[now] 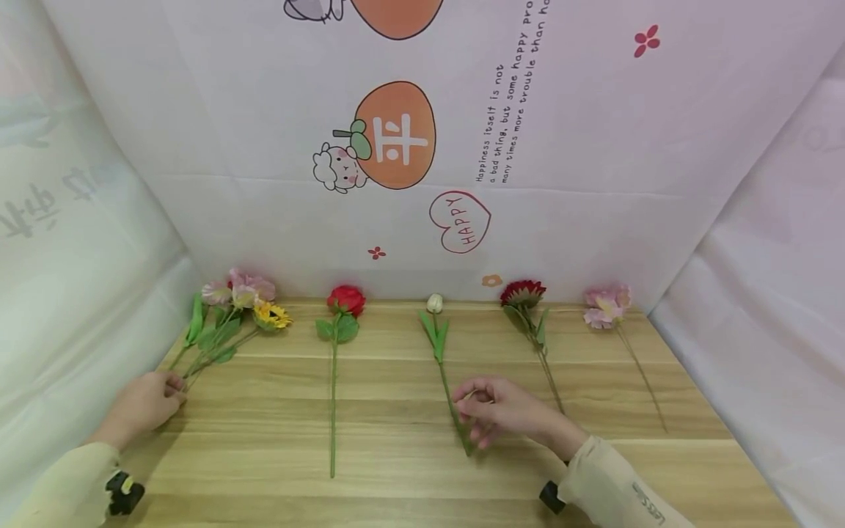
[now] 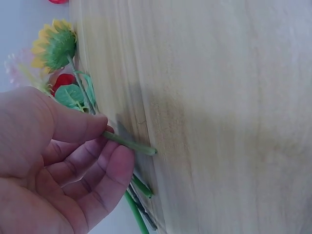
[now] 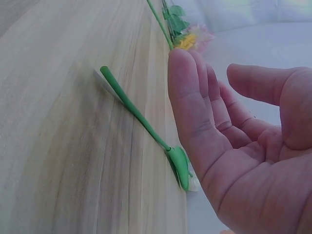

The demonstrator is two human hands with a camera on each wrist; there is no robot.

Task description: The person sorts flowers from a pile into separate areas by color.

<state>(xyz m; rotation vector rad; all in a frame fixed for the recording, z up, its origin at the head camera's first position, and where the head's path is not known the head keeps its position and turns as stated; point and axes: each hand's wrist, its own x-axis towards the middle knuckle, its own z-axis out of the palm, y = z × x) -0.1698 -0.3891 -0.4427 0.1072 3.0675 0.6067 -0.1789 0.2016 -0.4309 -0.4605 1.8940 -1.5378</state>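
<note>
At the left edge of the wooden table, my left hand [image 1: 141, 407] pinches the stem of a yellow sunflower [image 2: 54, 46] between thumb and fingertips. Pink flowers [image 1: 247, 287], a bit of a red flower [image 2: 63, 84] and a green-leaved stem [image 1: 195, 320] lie bunched beside it, their stem ends below that hand. My right hand [image 1: 508, 411] is over the lower stem of a white tulip [image 1: 434, 303]. In the right wrist view its fingers are loosely bent with a gap to the thumb, holding nothing; the tulip's green stem [image 3: 136, 113] lies on the table apart from them.
A red rose [image 1: 346, 301] lies left of the tulip. To the right are a dark red flower [image 1: 524, 293] and a pink flower [image 1: 607, 304], stems toward me. White printed cloth [image 1: 264, 147] stands behind the wooden table [image 1: 396, 484] and along both sides.
</note>
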